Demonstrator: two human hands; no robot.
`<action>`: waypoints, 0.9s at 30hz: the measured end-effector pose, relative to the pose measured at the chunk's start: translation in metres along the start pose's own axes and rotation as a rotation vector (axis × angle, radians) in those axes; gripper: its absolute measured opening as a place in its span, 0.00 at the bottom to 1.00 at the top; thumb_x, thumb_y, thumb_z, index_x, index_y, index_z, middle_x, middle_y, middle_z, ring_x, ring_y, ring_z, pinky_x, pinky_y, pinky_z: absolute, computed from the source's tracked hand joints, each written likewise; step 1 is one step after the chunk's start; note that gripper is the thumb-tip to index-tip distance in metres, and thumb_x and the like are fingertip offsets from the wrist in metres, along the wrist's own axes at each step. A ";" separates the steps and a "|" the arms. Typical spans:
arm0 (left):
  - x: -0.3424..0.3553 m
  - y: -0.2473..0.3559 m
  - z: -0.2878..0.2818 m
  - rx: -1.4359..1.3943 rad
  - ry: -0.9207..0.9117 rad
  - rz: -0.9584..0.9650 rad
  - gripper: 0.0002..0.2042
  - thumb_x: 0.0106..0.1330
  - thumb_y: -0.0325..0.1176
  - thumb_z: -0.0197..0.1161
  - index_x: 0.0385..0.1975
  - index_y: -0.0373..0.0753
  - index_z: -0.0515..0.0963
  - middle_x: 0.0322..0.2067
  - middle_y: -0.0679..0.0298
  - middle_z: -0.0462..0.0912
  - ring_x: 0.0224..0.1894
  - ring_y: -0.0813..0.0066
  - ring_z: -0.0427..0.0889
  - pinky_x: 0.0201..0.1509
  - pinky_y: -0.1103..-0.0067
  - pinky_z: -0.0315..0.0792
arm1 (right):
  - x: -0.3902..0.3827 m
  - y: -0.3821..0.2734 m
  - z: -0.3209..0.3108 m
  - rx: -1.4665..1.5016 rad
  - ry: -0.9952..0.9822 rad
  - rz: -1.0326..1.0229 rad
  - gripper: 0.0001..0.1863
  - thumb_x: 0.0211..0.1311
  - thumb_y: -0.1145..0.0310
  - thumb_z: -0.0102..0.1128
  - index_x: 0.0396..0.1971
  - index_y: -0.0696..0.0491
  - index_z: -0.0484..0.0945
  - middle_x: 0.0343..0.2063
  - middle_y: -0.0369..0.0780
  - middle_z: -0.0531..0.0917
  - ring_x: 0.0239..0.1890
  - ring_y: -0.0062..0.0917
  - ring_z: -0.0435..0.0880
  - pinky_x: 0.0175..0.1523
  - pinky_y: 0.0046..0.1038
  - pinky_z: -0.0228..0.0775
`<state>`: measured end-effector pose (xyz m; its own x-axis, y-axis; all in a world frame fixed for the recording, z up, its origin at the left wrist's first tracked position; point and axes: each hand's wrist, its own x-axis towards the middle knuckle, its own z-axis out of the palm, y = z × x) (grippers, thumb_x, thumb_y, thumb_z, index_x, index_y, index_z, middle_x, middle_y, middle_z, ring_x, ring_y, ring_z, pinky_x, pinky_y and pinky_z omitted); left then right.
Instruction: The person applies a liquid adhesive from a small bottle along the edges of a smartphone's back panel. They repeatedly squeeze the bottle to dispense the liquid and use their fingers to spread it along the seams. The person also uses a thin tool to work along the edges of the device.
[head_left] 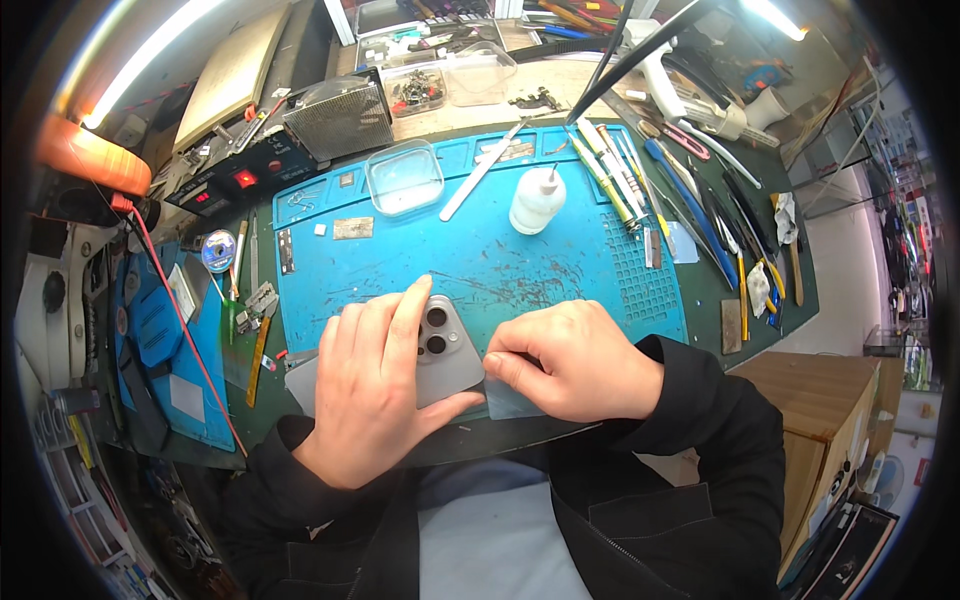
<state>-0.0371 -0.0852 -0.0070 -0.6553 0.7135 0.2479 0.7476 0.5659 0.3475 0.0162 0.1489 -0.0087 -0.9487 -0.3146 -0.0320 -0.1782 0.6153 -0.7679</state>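
A grey smartphone lies back up near the mat's front edge, its round camera lenses showing at the right end. Across its back is my left hand, fingers stretched to the far edge and thumb along the near one, holding it steady. My right hand is closed at the phone's right end, thumb pressed against the curled fingers. Whatever it pinches is hidden. Under that hand a pale translucent sheet shows beside the phone. Beyond both hands stands a white dropper bottle with a thin tip.
The blue work mat holds a clear plastic dish and a metal spatula. Tweezers and pliers crowd the right side. A black powered unit with a lit red switch stands at back left, near a solder spool.
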 end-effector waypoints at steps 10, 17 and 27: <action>-0.002 0.003 0.007 0.043 0.066 -0.011 0.48 0.37 0.39 0.85 0.65 0.35 0.73 0.49 0.56 0.78 0.48 0.57 0.77 0.53 0.65 0.70 | 0.001 -0.004 -0.003 -0.032 -0.046 -0.018 0.10 0.66 0.65 0.62 0.30 0.53 0.86 0.26 0.43 0.87 0.32 0.43 0.87 0.37 0.44 0.78; -0.003 0.003 0.008 0.041 0.057 -0.014 0.47 0.36 0.40 0.85 0.64 0.34 0.74 0.50 0.55 0.79 0.48 0.56 0.78 0.53 0.65 0.70 | 0.003 -0.002 -0.006 -0.048 -0.076 -0.035 0.09 0.65 0.65 0.62 0.29 0.53 0.86 0.27 0.44 0.87 0.32 0.44 0.87 0.37 0.44 0.78; -0.004 0.003 0.008 0.037 0.044 -0.027 0.47 0.37 0.41 0.84 0.64 0.34 0.74 0.51 0.55 0.79 0.49 0.55 0.78 0.54 0.64 0.70 | 0.008 -0.006 -0.010 -0.067 -0.130 -0.030 0.10 0.65 0.66 0.62 0.28 0.54 0.87 0.25 0.46 0.86 0.32 0.46 0.87 0.38 0.45 0.78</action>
<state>-0.0317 -0.0829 -0.0143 -0.6784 0.6798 0.2786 0.7329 0.5999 0.3210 0.0073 0.1503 0.0021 -0.9015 -0.4220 -0.0961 -0.2268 0.6497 -0.7256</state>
